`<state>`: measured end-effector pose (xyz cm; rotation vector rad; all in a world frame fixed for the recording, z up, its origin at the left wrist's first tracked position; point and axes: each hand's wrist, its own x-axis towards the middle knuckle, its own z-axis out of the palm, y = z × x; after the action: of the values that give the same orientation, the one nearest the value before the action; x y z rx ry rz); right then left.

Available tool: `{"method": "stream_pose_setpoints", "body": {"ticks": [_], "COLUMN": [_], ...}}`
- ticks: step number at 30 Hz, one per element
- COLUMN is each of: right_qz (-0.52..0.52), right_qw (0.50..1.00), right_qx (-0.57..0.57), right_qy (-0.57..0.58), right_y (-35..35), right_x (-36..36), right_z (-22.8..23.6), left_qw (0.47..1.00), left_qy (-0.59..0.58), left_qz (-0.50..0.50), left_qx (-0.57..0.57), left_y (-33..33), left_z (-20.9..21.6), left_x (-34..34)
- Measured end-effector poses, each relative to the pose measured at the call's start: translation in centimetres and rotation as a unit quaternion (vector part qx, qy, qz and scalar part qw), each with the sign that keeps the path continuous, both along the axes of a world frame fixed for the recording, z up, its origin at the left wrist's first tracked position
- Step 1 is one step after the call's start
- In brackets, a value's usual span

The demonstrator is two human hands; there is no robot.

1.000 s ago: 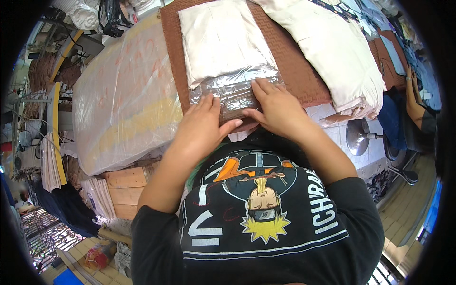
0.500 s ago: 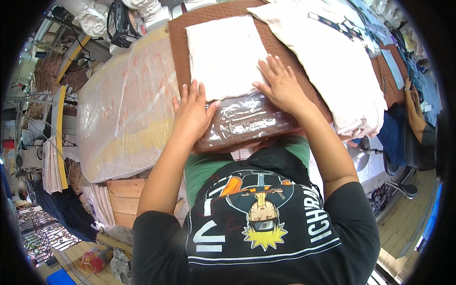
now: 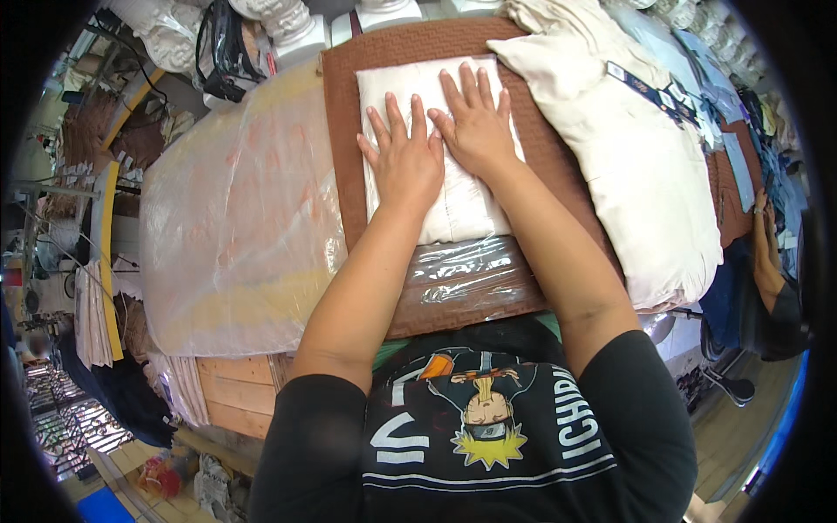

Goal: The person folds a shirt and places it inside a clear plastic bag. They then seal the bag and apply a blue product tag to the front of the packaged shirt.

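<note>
A folded white garment in a clear plastic bag (image 3: 449, 209) lies on a brown textured cloth (image 3: 558, 144). My left hand (image 3: 403, 157) rests flat on its left half, fingers spread. Beside it, my right hand (image 3: 476, 126) presses flat on the upper right part, its thumb close to the left hand's fingers. Neither hand grasps anything. The loose, shiny end of the bag (image 3: 466, 277) stretches from the garment toward my body, over the brown cloth's near edge.
Left of the cloth is a large bundle wrapped in clear plastic (image 3: 240, 213). A pile of cream garments (image 3: 619, 174) lies to the right, with a strip of dark labels (image 3: 649, 87) on it. A black bag (image 3: 225, 52) stands far left. Another person's arm (image 3: 767, 253) shows at the right edge.
Both hands have slid away from my body, from the garment's near part and sides onto its upper middle, and closer together. My body leans nearer the table.
</note>
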<state>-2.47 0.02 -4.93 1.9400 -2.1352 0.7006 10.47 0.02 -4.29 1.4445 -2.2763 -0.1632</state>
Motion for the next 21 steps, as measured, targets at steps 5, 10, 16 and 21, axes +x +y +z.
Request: {"method": "stream_pose_setpoints", "body": {"ticks": [5,10,16,21], "right_qz": [-0.004,-0.003,-0.019,-0.01], "right_qw": [1.0,0.998,0.992,0.999], "right_qx": [0.022,0.047,0.06,0.004], "right_qy": [0.008,-0.029,-0.107,-0.043], "right_y": [0.2,-0.2,-2.0,-3.2], "right_x": [0.3,0.0,-1.9,-1.6], "right_z": [-0.7,-0.1,2.6,1.6], "left_qw": [0.999,0.998,0.991,1.0], "left_qy": [-0.031,0.013,-0.032,0.018], "left_qz": [0.014,0.012,0.033,0.018], "left_qx": [0.005,0.067,0.128,0.016], "left_y": [0.1,-0.5,-3.2,-5.3], "left_z": [-0.9,-0.2,5.5,2.1], "left_x": [0.1,0.1,0.9,-1.1]}}
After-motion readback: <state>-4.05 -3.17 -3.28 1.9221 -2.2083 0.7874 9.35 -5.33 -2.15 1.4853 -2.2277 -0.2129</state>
